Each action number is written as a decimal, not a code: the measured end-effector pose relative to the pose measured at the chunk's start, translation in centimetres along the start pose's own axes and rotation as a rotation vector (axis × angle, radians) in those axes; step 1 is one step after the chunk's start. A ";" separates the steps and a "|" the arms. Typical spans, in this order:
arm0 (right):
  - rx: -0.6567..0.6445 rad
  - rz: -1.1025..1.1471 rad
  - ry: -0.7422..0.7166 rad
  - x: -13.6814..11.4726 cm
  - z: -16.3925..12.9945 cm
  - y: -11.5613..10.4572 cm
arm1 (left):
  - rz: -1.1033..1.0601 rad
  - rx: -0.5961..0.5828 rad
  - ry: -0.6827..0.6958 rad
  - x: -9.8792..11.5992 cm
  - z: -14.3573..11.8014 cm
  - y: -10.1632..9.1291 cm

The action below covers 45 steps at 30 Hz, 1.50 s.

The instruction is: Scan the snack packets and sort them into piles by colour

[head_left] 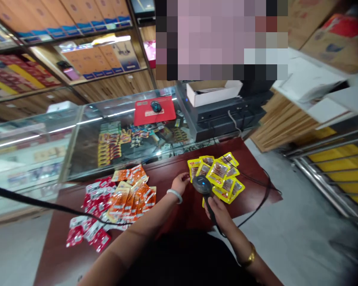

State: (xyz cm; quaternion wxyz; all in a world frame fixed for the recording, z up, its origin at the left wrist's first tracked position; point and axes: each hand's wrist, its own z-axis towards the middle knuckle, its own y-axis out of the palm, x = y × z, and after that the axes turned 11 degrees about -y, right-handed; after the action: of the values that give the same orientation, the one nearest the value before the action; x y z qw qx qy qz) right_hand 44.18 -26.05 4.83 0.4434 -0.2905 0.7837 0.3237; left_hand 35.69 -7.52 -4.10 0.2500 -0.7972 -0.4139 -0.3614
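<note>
My right hand (219, 212) is wrapped round the handle of a black barcode scanner (202, 184), its head over the near left side of a heap of yellow-edged packets (219, 171). My left hand (180, 182), with a pale bracelet at the wrist, is at the left edge of this heap. Its fingers are slightly bent and a little apart, with nothing visible in them; whether they touch the nearest packet I cannot tell. Left of my left arm lie orange packets (134, 198) and red-and-white packets (97, 202), overlapping on the dark red table (170, 214).
Beyond the table stands a glass display counter (86, 135) bearing a red mouse pad (141, 115) and a mouse (156, 106). A white open box (214, 97) rests on black equipment. The scanner's cable crosses the right side. A metal rack (331, 190) is at right.
</note>
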 end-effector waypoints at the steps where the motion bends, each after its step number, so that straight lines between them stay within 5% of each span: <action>1: -0.062 -0.008 0.007 0.3 0.1 0.6 | 0.059 0.031 0.008 -0.8 -0.5 -2.0; 4: -0.246 -0.040 0.039 1.3 0.3 3.1 | 0.261 0.134 -0.013 -3.1 -2.8 -8.2; 7: -0.401 -0.098 0.066 2.3 0.3 5.6 | 0.535 0.396 -0.068 -4.9 -5.7 -13.4; 10: -0.505 -0.152 0.084 3.0 0.2 7.6 | 0.761 0.736 -0.178 -5.6 -8.1 -16.6; 13: -0.578 -0.201 0.084 3.1 0.1 8.8 | 0.877 0.863 -0.226 -5.4 -9.1 -18.1; 28: -0.488 -0.227 0.149 2.5 0.9 10.1 | 1.022 0.713 -0.105 -3.8 -7.8 -18.7; 32: -0.468 -0.217 0.151 2.5 1.6 10.2 | 0.939 0.647 -0.103 -3.9 -7.4 -19.2; 36: -0.474 -0.220 0.167 2.7 2.3 10.2 | 0.816 0.597 -0.242 -4.4 -6.7 -20.9; 40: -0.510 -0.231 0.139 2.8 2.9 10.2 | 0.770 0.650 -0.199 -4.3 -6.9 -22.6; 45: -0.551 -0.193 0.101 2.3 3.4 10.7 | 0.564 0.579 -0.175 -3.2 -7.0 -21.2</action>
State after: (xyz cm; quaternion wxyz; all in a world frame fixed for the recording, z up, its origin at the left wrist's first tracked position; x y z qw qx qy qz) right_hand 36.93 -17.20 4.16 0.3367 -0.4889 0.6562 0.4659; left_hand 14.02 -2.66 -0.24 0.5172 -0.8038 -0.2835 -0.0782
